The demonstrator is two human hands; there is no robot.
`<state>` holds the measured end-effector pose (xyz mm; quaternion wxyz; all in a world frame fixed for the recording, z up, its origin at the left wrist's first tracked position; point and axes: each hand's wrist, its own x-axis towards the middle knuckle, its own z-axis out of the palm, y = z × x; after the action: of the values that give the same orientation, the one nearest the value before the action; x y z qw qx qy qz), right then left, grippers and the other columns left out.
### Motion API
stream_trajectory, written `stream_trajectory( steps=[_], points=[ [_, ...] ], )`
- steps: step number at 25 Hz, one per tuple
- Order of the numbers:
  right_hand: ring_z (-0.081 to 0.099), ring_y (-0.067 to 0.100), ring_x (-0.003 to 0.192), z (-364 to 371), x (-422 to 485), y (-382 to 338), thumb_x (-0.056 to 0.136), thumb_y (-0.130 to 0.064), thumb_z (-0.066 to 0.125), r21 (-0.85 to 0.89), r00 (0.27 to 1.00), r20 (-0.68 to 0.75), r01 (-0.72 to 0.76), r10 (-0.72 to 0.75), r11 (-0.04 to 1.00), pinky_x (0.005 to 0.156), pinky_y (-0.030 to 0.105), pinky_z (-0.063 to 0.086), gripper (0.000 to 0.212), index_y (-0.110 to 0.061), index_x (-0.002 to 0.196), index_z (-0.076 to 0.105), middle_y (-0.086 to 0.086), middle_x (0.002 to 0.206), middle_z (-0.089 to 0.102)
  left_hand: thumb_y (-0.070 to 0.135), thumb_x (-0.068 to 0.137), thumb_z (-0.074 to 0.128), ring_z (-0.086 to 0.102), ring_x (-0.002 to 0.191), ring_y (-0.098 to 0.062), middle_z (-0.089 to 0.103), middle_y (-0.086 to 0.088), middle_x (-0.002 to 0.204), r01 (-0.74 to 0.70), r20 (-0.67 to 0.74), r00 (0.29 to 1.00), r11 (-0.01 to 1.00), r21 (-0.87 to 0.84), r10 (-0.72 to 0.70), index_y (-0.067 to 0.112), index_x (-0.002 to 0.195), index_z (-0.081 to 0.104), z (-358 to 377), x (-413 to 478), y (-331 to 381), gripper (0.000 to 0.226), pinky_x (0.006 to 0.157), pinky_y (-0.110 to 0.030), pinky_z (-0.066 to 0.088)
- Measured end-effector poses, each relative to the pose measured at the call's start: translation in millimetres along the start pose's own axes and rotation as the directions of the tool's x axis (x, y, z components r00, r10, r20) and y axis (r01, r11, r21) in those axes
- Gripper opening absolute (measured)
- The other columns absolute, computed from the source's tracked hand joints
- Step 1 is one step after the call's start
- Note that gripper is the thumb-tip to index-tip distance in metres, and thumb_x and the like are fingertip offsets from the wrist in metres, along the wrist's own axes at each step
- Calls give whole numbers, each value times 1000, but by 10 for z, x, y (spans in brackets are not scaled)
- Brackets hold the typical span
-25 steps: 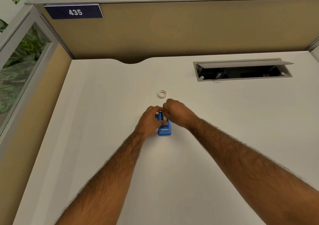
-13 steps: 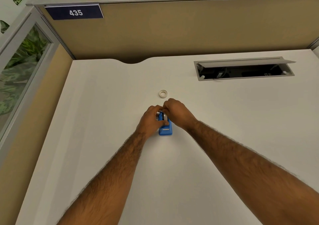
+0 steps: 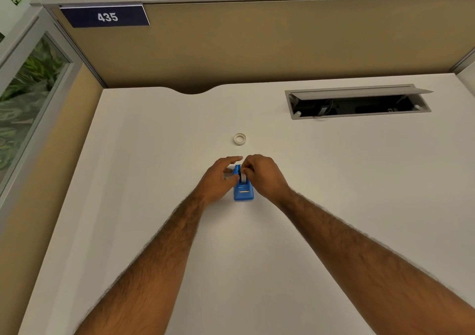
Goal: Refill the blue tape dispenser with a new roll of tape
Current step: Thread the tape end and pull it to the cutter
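Note:
A small blue tape dispenser [image 3: 243, 192] stands on the white desk [image 3: 154, 206], its cutter end toward me. My left hand [image 3: 218, 180] holds its left side, thumb against the body and fingers spread over the far end. My right hand [image 3: 262, 175] pinches a white strip of tape [image 3: 243, 178] over the top of the dispenser; the roll inside is mostly hidden by my fingers. A small white ring, like a bare tape core [image 3: 239, 138], lies flat on the desk just beyond my hands.
An open cable hatch [image 3: 359, 102] with a raised grey lid is set into the desk at the back right. A tan partition [image 3: 257, 46] with a sign reading 435 closes off the far edge. A glass panel runs along the left.
My left fingers have spread out from a closed grip. My right hand has drawn the white strip of tape further into sight over the dispenser. The dispenser stays in place.

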<state>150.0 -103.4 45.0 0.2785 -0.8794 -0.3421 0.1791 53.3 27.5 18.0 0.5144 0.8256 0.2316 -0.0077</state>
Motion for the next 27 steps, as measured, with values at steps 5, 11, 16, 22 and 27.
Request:
stream_trajectory(
  steps=[5,11,16,22,27],
  points=[
    [60,21,81,111,-217,-8,94,-11,54,61,998,-39,-48,51,997,74,33,49,16,-5,90,69,11,92,67,14,100,49,58,105,3,62,11,123,-98,-71,993,995,-6,97,29,118,69,-8,18,21,31,85,-3,40],
    [55,13,78,217,-513,19,94,-12,54,160,976,-160,-125,151,979,65,13,38,15,-11,95,69,0,90,62,23,96,59,63,98,-9,68,7,116,-70,-116,991,997,-45,64,23,115,71,88,43,-1,22,80,-11,44],
    [50,17,63,196,-454,-38,93,-17,53,587,778,-55,-482,626,650,57,32,44,27,5,84,66,21,77,63,24,97,59,63,101,-14,67,2,121,-14,-109,994,999,-46,9,19,119,69,97,58,27,25,85,-15,46],
    [48,11,53,130,-274,-196,87,-38,69,721,671,227,-603,705,342,46,22,38,41,2,99,69,2,67,61,26,96,61,63,99,-11,67,4,120,-28,-107,994,997,-78,19,20,119,70,76,47,30,25,78,-10,45],
    [51,11,52,162,-185,-254,81,-21,79,747,623,250,-611,741,261,48,23,41,26,1,91,69,9,74,64,25,95,62,61,95,-7,66,8,119,-22,-106,994,998,-61,16,26,115,70,92,66,10,22,75,-6,42]
  ],
)
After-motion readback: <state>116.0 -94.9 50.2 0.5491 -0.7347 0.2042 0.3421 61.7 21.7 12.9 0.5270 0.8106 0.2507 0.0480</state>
